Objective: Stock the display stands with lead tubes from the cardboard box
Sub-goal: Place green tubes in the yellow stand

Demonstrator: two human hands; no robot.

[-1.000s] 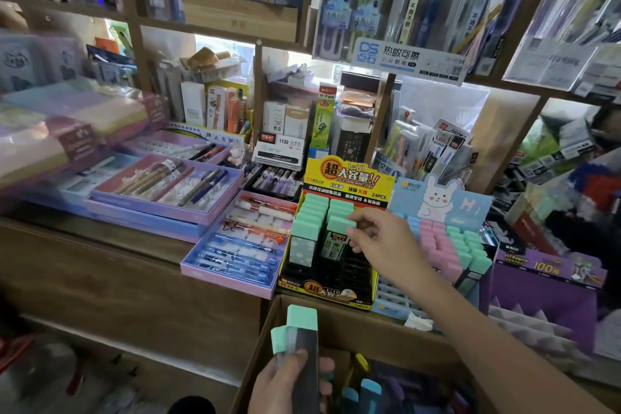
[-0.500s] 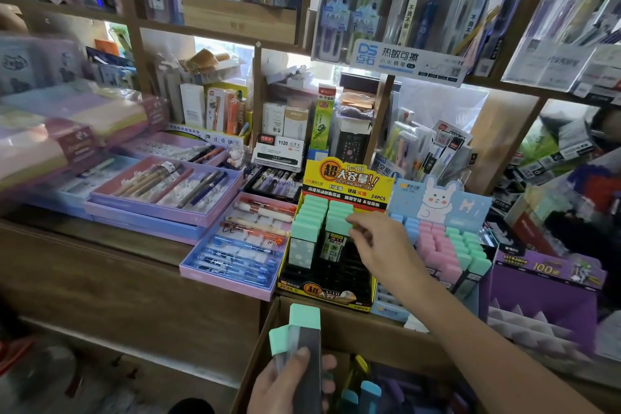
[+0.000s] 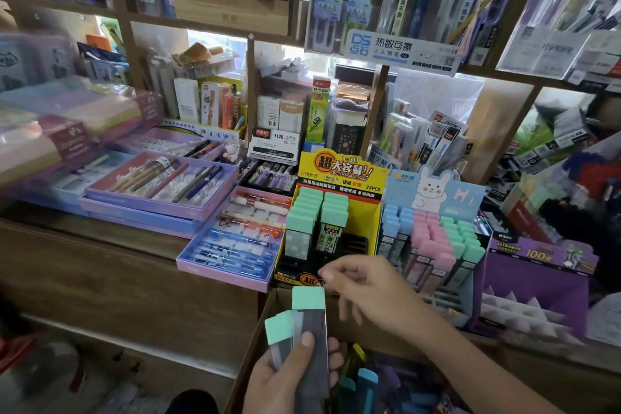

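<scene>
My left hand (image 3: 289,376) grips a small bunch of grey lead tubes with mint-green caps (image 3: 307,319), upright at the bottom centre. My right hand (image 3: 366,289) hovers just above and right of those caps, fingers loosely curled, holding nothing. Behind it stands the yellow display stand (image 3: 339,175) with two rows of mint-capped tubes (image 3: 317,212) in its left slots; its right slots are bare black. The cardboard box (image 3: 258,339) sits below, with more tubes (image 3: 364,386) inside.
A blue bunny display stand (image 3: 433,191) with blue, pink and green capped tubes stands to the right. A purple stand (image 3: 537,282) is further right. Pink and lilac pen trays (image 3: 161,185) lie to the left on the wooden counter. Shelves of packaged pens hang above.
My right hand has left a tube in the yellow stand's second row and drawn back down toward the tubes in my left hand. The left hand has barely moved.
</scene>
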